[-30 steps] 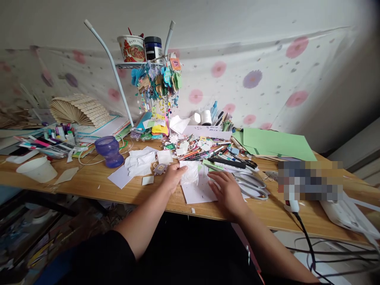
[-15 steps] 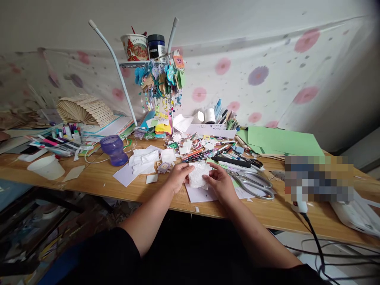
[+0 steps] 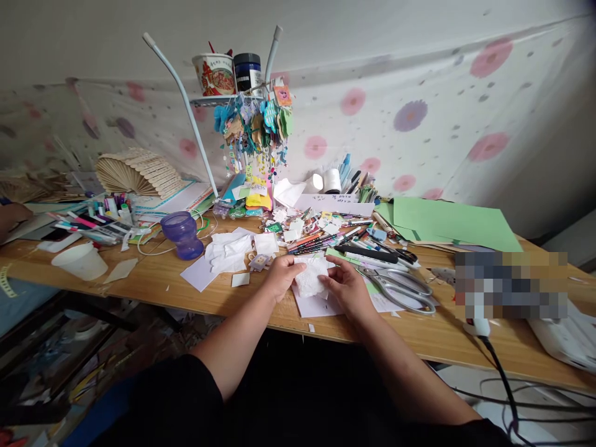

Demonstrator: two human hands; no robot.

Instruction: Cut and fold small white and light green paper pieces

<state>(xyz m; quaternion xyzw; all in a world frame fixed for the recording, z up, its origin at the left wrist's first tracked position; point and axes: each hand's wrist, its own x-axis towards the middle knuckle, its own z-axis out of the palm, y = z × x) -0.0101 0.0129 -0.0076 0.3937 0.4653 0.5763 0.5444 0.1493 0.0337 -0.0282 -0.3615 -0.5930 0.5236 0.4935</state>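
A white, crinkled paper tissue (image 3: 311, 277) is held up between my two hands over the front edge of the table. My left hand (image 3: 283, 277) pinches its left side with thumb and fingers. On the right side, my right hand (image 3: 347, 283) grips it, thumb in front and fingers behind. White sheets of paper (image 3: 321, 307) lie just under the hands. Large metal scissors (image 3: 395, 290) rest to the right of my right hand. Left of my left hand are a small white card (image 3: 241, 279) and a pile of white tissues (image 3: 229, 251).
A purple cup (image 3: 183, 236) and a white paper cup (image 3: 79, 261) stand on the left. Pens and paper scraps (image 3: 321, 233) fill the middle. Green sheets (image 3: 451, 223) lie back right. A rack (image 3: 214, 100) holds hanging paper ornaments. At far left, another person's arm (image 3: 13, 217) shows.
My hands keep the tissue in nearly the same place and pose. The whole view has shifted slightly, and more of the other person's arm shows at far left.
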